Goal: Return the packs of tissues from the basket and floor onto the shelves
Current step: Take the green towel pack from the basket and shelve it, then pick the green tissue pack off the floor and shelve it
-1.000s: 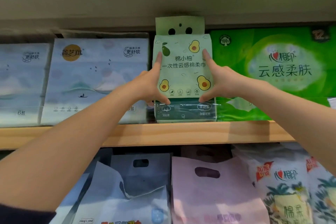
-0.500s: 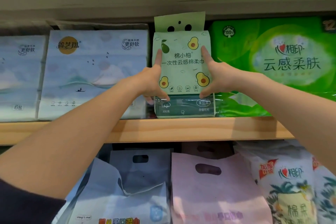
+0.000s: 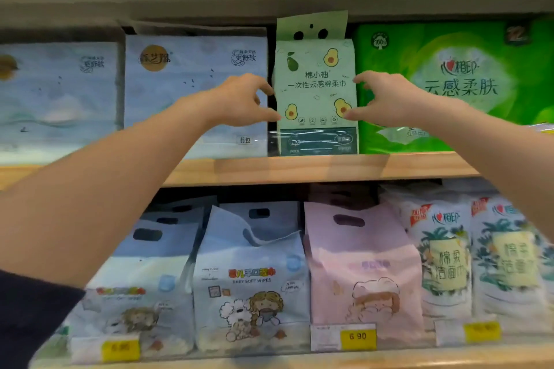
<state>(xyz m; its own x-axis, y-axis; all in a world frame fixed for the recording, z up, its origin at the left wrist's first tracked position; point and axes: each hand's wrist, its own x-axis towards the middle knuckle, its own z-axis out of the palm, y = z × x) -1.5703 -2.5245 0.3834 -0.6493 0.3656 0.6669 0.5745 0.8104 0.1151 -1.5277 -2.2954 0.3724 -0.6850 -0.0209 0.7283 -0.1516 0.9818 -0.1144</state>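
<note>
Wooden shelves [image 3: 299, 169] stacked in two tiers, packed with tissue goods. Up top: pale blue six-packs [image 3: 195, 93] at left, a big bright green pack [image 3: 467, 84] at right. Below: blue baby-wipe bags [image 3: 251, 281], a pink bag [image 3: 362, 266], white floral packs [image 3: 443, 255], yellow price tags [image 3: 358, 336] along the front edge. Standing upright between blue and green on the upper shelf: the light green avocado-print tissue pack [image 3: 316, 90]. Flanking it, left hand [image 3: 239, 102] and right hand [image 3: 386, 99], both loosely curled, fingertips at the pack's side edges, not gripping. Dark sleeve [image 3: 33, 317] at lower left.
</note>
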